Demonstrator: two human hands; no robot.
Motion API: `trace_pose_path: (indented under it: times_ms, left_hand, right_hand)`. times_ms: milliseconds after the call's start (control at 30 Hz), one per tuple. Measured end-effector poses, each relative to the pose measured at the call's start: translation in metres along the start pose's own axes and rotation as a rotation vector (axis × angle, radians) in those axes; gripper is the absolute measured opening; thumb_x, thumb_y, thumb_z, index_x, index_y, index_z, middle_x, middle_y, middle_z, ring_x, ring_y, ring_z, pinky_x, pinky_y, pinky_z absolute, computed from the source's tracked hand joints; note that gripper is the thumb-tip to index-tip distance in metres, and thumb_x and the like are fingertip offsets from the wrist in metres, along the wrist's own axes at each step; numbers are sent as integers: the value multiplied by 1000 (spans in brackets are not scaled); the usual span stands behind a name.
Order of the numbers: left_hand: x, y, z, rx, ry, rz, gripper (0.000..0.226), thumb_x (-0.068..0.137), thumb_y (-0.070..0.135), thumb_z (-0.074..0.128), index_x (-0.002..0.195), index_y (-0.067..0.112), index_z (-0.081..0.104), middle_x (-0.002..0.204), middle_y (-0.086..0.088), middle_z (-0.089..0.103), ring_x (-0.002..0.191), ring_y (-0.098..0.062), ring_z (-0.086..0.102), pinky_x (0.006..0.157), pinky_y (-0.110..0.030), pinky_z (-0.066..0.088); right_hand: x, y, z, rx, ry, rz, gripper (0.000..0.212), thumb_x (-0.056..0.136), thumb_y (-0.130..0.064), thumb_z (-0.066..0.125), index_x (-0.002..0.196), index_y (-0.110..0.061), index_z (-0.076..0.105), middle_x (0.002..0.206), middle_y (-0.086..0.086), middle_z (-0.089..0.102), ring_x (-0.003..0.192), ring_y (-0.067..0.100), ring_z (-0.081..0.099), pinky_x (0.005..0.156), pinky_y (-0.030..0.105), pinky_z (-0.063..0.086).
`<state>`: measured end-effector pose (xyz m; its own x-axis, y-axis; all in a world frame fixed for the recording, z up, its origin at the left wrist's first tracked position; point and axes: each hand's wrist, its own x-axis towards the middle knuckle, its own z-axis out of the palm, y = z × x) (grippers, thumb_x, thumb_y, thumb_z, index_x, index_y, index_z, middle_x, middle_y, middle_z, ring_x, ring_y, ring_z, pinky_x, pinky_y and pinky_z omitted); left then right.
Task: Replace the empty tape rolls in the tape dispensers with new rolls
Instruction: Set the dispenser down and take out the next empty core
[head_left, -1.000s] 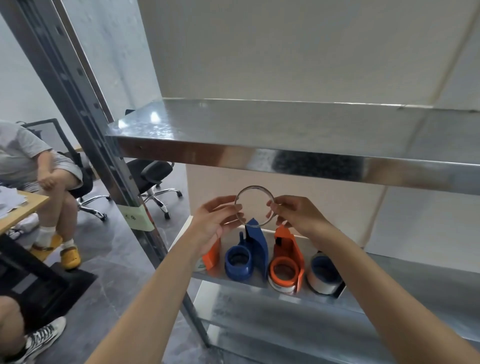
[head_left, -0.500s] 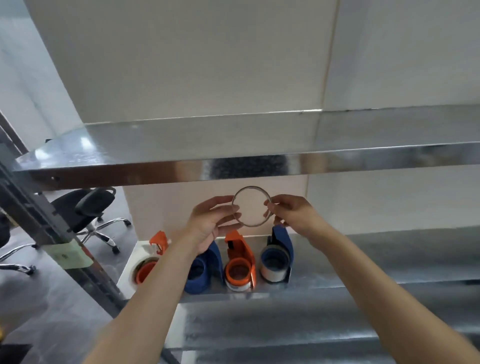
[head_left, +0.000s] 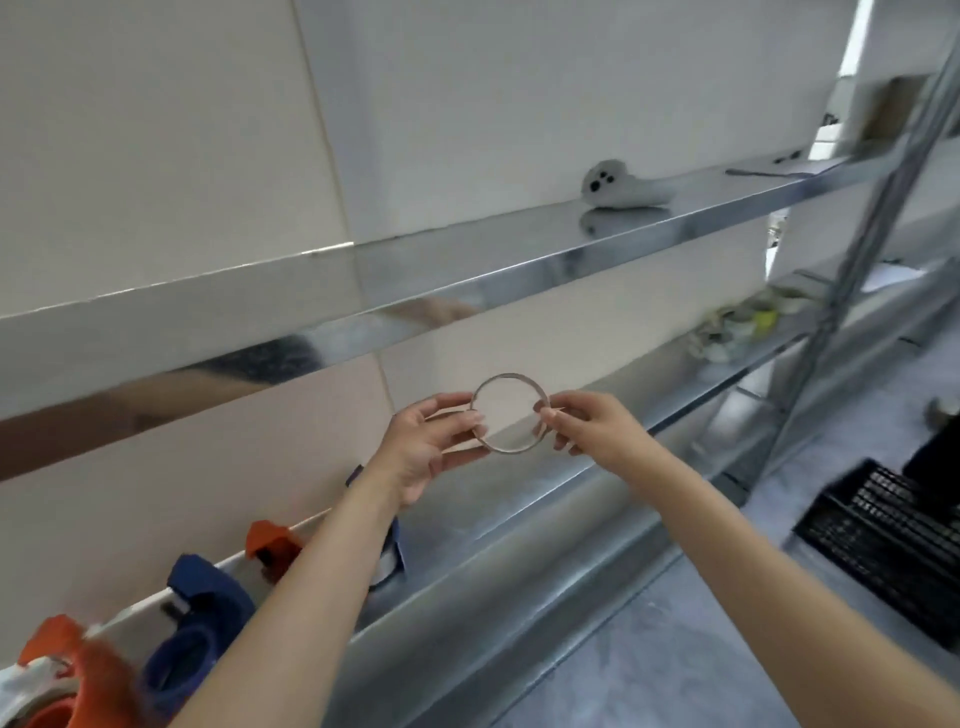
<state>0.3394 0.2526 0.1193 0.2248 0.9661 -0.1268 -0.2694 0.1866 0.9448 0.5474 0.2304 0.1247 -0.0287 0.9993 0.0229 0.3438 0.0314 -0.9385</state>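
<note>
Both grips, left hand (head_left: 426, 452) and right hand (head_left: 592, 431), pinch the empty tape roll (head_left: 508, 375).

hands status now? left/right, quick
Left hand: fingers pinch the left edge of the empty tape ring.
Right hand: fingers pinch the ring's right edge.

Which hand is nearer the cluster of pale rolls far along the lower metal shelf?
Right. The right hand pinches the right edge of the thin empty tape ring, on the side toward the cluster of pale rolls. The left hand holds the ring's left edge, farther away.
</note>
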Motion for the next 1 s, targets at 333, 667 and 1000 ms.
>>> trace_pose_path:
  times_ms: [333, 667, 1000]
  left_hand:
    - [40, -28, 131, 20, -264, -60, 18, 80, -7, 64, 89, 9, 66, 74, -9, 68, 68, -21, 66, 71, -42, 60]
    - [109, -52, 270, 40, -369, -68, 19, 78, -5, 67, 92, 8, 66, 75, -10, 66, 69, -22, 66, 81, -50, 56]
    - [162, -72, 392, -5, -431, -80, 21, 79, -6, 65, 97, 6, 64, 79, -12, 67, 68, -22, 65, 67, -40, 60]
  right_hand:
    - [-43, 41, -122, 17, 238, 63, 17, 95, -20, 59, 107, -10, 66, 76, -8, 67, 62, 7, 57, 60, 17, 44]
    - [-34, 75, -262, 10, 335, 75, 22, 96, -22, 58, 112, -9, 65, 79, -5, 67, 65, 8, 55, 64, 20, 45]
    - [-25, 108, -380, -1, 433, 65, 17, 95, -23, 59, 106, -12, 67, 76, -11, 70, 63, 8, 54, 54, 12, 45]
